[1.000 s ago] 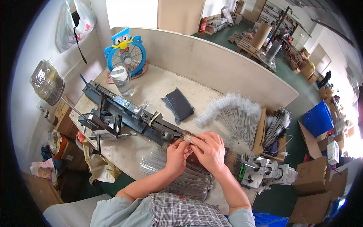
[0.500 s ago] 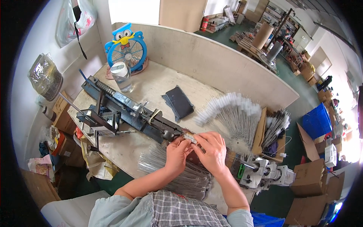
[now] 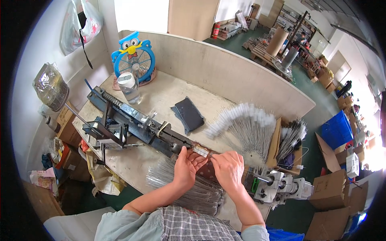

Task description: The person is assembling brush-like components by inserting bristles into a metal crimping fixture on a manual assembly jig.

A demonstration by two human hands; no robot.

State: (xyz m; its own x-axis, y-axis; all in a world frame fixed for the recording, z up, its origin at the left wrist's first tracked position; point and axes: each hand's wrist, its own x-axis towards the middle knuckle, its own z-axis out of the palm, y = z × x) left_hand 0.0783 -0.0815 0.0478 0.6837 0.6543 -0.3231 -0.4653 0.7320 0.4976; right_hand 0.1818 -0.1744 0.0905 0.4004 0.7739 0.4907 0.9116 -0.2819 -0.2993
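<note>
My left hand (image 3: pixel 187 166) is open, its thumb up and its fingers stretched toward a small white piece (image 3: pixel 200 151) set in the long metal bench fixture (image 3: pixel 138 116). My right hand (image 3: pixel 228 168) is closed in a pinch at the right end of that white piece; what its fingertips grip is too small to make out. Beneath my forearms lies a bundle of thin metal wires (image 3: pixel 189 188). Beyond my right hand, wire brushes with white bristle ends (image 3: pixel 253 124) are fanned out on the table (image 3: pixel 161 94).
A dark phone-like slab (image 3: pixel 189 114) lies behind the fixture. At the back left stand a blue fan (image 3: pixel 134 60) and a water jar (image 3: pixel 129 88). A metal clamp machine (image 3: pixel 281 186) sits at the right edge, near a carton of brushes (image 3: pixel 287 146).
My left fingers have opened and drawn back from the white piece. My right hand has shifted slightly down and right, its fingers now pinched. The white piece shows more fully.
</note>
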